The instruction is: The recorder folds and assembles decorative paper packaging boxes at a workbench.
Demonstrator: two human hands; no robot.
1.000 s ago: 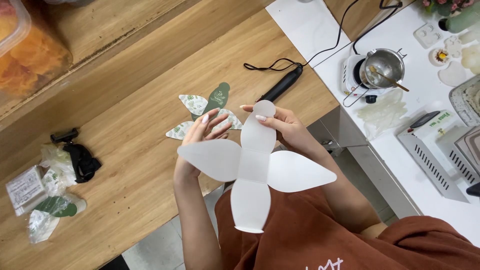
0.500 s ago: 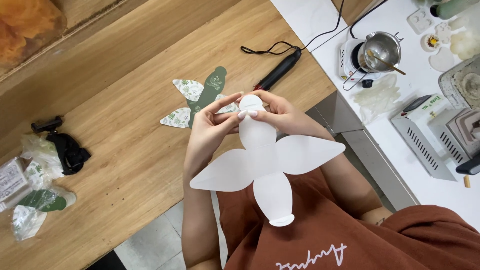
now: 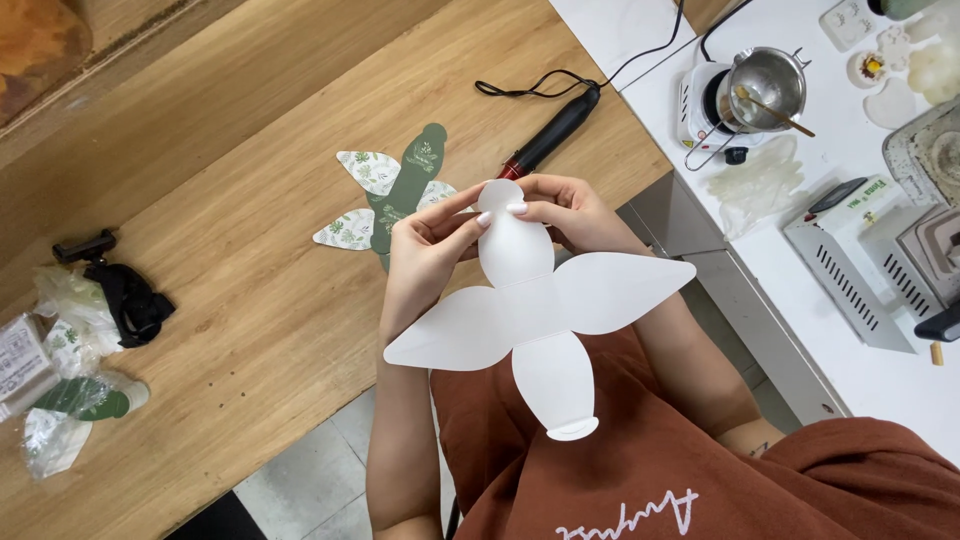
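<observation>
We hold a white paper cutout [image 3: 540,315] with 4 lobes above the lap, just off the edge of the wooden counter [image 3: 250,280]. The left hand [image 3: 425,255] and right hand [image 3: 565,210] meet at the top lobe, where the fingers [image 3: 487,215] of both pinch the small round tab at its tip; the thumbs lie pressed against the paper behind it. The 2 wide side lobes spread out below the fingers, and the lower lobe with its curved end flap hangs nearest the body.

Just beyond the fingers, a second cutout [image 3: 390,195] printed in green leaves lies flat on the counter, and a black-handled tool [image 3: 550,135] with a cord rests near the right fingers. Farther to the right sits a metal pot [image 3: 765,85] on a small hotplate.

We judge the step in hand to be creasing the top tab. The next move calls for a firm, even pinch along the fold line while the rest of the sheet stays unbent.
</observation>
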